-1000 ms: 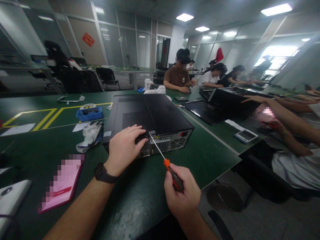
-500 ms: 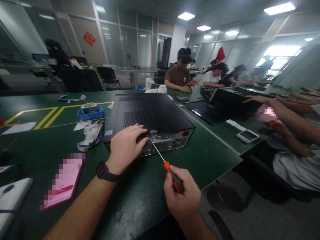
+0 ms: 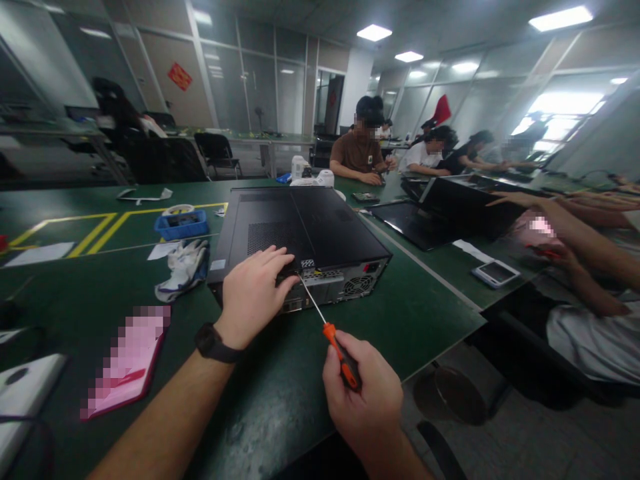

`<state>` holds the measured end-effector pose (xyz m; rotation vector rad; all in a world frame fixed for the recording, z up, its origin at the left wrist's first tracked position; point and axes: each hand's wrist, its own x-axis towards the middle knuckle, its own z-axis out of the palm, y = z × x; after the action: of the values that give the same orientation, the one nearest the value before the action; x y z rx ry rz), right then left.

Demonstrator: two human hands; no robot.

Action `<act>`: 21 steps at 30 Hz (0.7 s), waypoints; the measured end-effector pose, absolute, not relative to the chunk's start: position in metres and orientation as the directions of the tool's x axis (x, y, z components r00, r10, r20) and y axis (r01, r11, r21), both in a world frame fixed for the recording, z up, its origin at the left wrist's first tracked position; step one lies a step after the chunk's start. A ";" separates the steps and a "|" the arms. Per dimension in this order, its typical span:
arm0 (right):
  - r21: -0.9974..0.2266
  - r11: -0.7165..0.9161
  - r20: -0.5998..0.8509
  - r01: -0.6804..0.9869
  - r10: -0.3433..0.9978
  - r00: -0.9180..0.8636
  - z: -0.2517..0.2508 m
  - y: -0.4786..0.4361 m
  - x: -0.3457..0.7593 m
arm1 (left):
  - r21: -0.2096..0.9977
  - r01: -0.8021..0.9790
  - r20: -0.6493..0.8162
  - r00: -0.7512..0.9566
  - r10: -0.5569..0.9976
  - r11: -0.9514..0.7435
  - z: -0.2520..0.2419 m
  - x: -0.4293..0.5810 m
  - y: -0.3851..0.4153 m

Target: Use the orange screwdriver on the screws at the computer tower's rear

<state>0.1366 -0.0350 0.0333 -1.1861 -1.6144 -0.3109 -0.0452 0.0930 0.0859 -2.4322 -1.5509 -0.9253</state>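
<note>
A black desktop computer case (image 3: 325,220) lies flat on the green table, its rear panel with the fan grille (image 3: 357,285) facing me. My left hand (image 3: 256,287) rests on the case's near top edge, fingers stretched out, its thumb close to the screwdriver's tip. In my right hand (image 3: 367,393) is a screwdriver (image 3: 329,331) with an orange and dark grey handle. Its thin shaft slants up to the rear edge of the case beside the left thumb. The tip's exact contact point is too small to make out.
Left of the case are a blue bin (image 3: 181,225) with small parts and white work gloves (image 3: 183,270). A pink folder-like item (image 3: 131,363) lies nearer me. To the right, a co-worker's hand (image 3: 520,200) is at another black case (image 3: 465,203); a phone (image 3: 496,273) lies nearby.
The screwdriver handle has turned in my right hand, showing more orange, and the hand has shifted slightly left. My left hand stays on the case.
</note>
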 end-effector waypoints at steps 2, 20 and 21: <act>-0.337 0.471 0.847 0.815 0.530 0.044 0.036 -0.035 0.135 | 0.226 0.860 0.537 0.281 0.795 -0.457 0.086 -0.044 0.093; -0.331 0.465 0.814 0.821 0.581 -0.001 0.059 -0.033 0.134 | 0.292 0.894 0.501 0.159 0.851 -0.339 0.094 -0.035 0.091; -0.330 0.463 0.809 0.823 0.588 -0.007 0.059 -0.033 0.134 | 0.289 0.895 0.502 0.161 0.850 -0.340 0.094 -0.035 0.091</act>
<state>0.1339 -0.0328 0.0589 -1.2234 -1.6975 -0.2892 -0.0354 0.0908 0.0942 -2.3351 -1.7594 -0.9254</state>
